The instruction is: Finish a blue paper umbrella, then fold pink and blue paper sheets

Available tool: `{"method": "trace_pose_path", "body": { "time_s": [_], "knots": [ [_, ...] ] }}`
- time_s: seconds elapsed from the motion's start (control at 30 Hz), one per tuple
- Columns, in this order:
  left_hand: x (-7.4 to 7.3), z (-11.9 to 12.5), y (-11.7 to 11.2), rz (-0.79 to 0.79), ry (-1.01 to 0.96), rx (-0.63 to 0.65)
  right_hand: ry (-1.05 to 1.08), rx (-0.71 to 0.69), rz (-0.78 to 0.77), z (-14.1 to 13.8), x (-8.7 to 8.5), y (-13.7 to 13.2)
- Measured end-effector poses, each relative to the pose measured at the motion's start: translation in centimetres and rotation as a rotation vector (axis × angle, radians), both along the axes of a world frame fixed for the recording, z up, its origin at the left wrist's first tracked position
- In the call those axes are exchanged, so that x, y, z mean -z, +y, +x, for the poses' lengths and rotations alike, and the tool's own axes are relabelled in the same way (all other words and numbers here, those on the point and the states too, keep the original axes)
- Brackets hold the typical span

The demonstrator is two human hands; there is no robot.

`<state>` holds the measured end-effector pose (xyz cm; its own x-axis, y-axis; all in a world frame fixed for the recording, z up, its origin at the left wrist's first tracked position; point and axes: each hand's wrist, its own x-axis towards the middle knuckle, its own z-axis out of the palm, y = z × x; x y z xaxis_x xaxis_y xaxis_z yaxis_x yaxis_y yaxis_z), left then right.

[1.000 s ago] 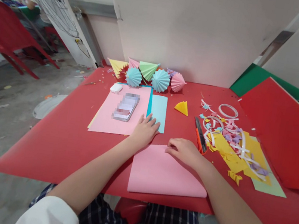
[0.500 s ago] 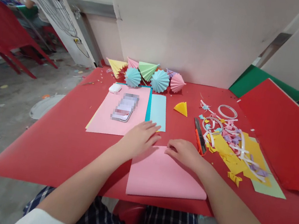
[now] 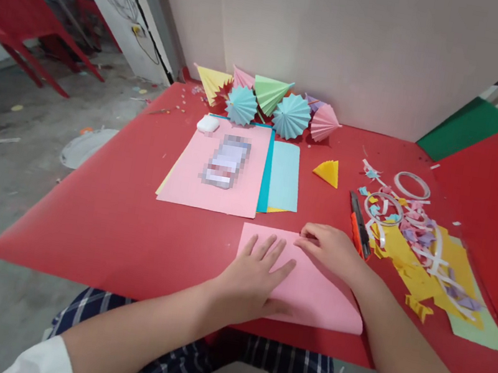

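A pink sheet of paper (image 3: 323, 299) lies folded over at the table's front edge, its rounded fold facing me. My left hand (image 3: 258, 276) rests flat on its left part with the fingers spread. At the paper's far edge, my right hand (image 3: 327, 244) is closed, with thumb and curled fingers holding that edge down; the fingertips are partly hidden. Just right of this hand lies an orange and black utility knife (image 3: 360, 226). A small yellow folded paper wedge (image 3: 328, 172) lies farther back.
A pink paper stack (image 3: 183, 185) bears a phone (image 3: 228, 161) and a white case (image 3: 208, 124). Light blue paper (image 3: 284, 176) lies beside it. Pleated paper cones (image 3: 291, 116) line the wall. Tape rolls (image 3: 412, 185), paper scraps (image 3: 394, 253) and a red board (image 3: 496, 207) occupy the right.
My left hand has moved from the paper's far edge down onto its surface, fingers spreading. The right hand stays at the far edge. The paper's front looks flatter, and the view has shifted.
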<state>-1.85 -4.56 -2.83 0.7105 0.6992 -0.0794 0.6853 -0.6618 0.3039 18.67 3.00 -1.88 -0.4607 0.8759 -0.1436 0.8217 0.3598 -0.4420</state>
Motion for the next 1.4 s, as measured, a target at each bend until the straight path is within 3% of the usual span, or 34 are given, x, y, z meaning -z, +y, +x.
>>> {"method": "trace_pose_path", "body": {
  "time_s": [0.57, 1.4],
  "knots": [
    [-0.17, -0.14, -0.12, 0.029, -0.048, -0.037, -0.011, 0.025, -0.014, -0.46, -0.61, -0.19],
    [0.02, 0.18, 0.04, 0.053, -0.01, -0.051, -0.02, 0.023, 0.001, -0.12, -0.1, -0.11]
  ]
}}
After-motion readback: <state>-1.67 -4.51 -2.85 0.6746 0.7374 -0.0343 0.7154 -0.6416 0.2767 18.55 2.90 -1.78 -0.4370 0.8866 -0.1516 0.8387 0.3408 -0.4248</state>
